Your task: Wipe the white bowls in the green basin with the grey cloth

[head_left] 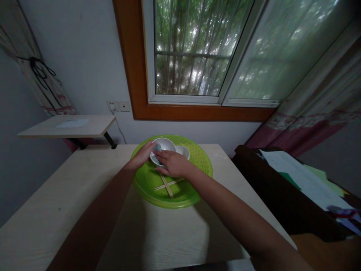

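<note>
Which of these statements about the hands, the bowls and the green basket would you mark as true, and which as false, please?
1. The green basket stands on the table. True.
2. The chopsticks lie side by side, parallel. False: they are crossed, inside the green basket.
3. The right hand is at the larger bowl. True.
4. The smaller bowl is left of the larger bowl. False: it is on the right.
5. The left hand rests on the windowsill. False: it is at the larger bowl.
</note>
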Available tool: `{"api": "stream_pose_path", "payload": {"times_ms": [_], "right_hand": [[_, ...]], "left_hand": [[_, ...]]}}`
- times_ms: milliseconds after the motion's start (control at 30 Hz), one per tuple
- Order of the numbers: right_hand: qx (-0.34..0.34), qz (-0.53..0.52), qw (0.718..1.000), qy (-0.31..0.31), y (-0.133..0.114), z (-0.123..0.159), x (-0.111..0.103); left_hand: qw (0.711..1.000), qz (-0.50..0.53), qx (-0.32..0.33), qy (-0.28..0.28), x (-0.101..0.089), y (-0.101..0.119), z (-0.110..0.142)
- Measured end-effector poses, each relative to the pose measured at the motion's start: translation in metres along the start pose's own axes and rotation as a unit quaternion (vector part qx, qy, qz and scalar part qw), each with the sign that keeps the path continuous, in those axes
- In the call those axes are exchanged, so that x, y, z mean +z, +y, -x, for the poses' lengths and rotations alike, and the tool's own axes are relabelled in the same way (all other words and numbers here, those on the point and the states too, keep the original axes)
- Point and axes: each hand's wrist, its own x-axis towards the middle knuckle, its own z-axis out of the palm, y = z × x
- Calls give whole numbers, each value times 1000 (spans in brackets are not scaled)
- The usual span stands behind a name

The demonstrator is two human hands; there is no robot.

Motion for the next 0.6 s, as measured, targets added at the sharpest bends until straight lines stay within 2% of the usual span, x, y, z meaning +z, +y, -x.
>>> {"api": "stream_pose_path", "payload": {"times_ms": [100, 200, 400, 500, 600], "right_hand": [[28, 49, 998, 6, 0, 1, 3], [56, 99, 993, 11, -2, 1, 2], [105, 152, 983, -5, -14, -6, -6], [104, 131, 985, -33, -15, -6, -6], [62, 98, 993, -24, -12, -3, -4]], "left_hand": [[999, 23, 30, -1, 2, -1, -2], [999, 43, 23, -2, 3, -5, -6], [997, -2, 43, 67, -2, -1, -2], [993, -57, 49, 86, -3, 7, 4], [991, -83, 44, 95, -3, 11, 7]]}}
